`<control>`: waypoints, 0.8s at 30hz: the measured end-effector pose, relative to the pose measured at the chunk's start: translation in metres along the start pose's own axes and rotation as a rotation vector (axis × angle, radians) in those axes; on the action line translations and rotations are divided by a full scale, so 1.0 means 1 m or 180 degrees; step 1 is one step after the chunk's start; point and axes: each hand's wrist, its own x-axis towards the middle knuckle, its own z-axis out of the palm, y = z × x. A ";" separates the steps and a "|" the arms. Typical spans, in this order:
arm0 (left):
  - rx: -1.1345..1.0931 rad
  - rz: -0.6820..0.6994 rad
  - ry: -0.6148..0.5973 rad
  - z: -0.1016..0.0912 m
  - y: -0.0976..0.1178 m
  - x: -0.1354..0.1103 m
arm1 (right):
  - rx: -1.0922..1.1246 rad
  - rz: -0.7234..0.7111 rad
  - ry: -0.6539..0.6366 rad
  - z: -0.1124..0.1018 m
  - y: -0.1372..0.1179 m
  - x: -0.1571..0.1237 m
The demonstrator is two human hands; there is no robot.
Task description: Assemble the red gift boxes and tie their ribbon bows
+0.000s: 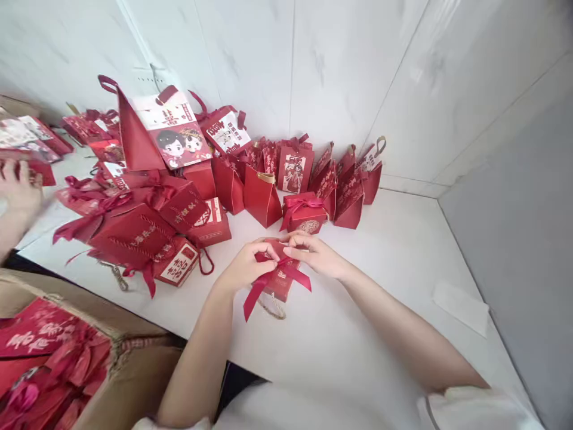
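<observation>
A small red gift box with gold print lies on the white table in front of me. A dark pink ribbon is tied across it, its two tails spread toward me. My left hand is closed at the box's left side, thumb and fingers pinching the ribbon by the knot. From the right, my right hand pinches at the ribbon near the box's far edge; its fingers partly hide the bow. A twisted gold cord handle loops out from the near side of the box.
Red gift boxes stand along the wall, and more are piled at left. A cardboard box full of red packages sits lower left. Another person's hand rests by boxes at far left. White paper lies right.
</observation>
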 end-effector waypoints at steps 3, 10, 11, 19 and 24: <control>-0.0658 -0.0041 0.0019 -0.006 -0.003 -0.006 | 0.0268 0.0137 -0.0181 -0.004 -0.010 -0.005; -0.0731 -0.0329 0.1051 -0.014 -0.008 -0.023 | -0.0437 0.0511 0.0213 -0.019 -0.025 -0.013; -0.0444 -0.0413 0.1193 -0.013 -0.008 -0.026 | -0.0615 0.0485 0.0280 -0.020 -0.026 -0.013; -0.0245 -0.0176 0.0852 -0.004 -0.008 -0.038 | -0.0759 0.0329 0.0029 -0.011 -0.020 -0.010; -0.0413 -0.0189 0.0953 -0.001 -0.007 -0.038 | -0.0748 0.0445 0.0092 -0.008 -0.019 -0.012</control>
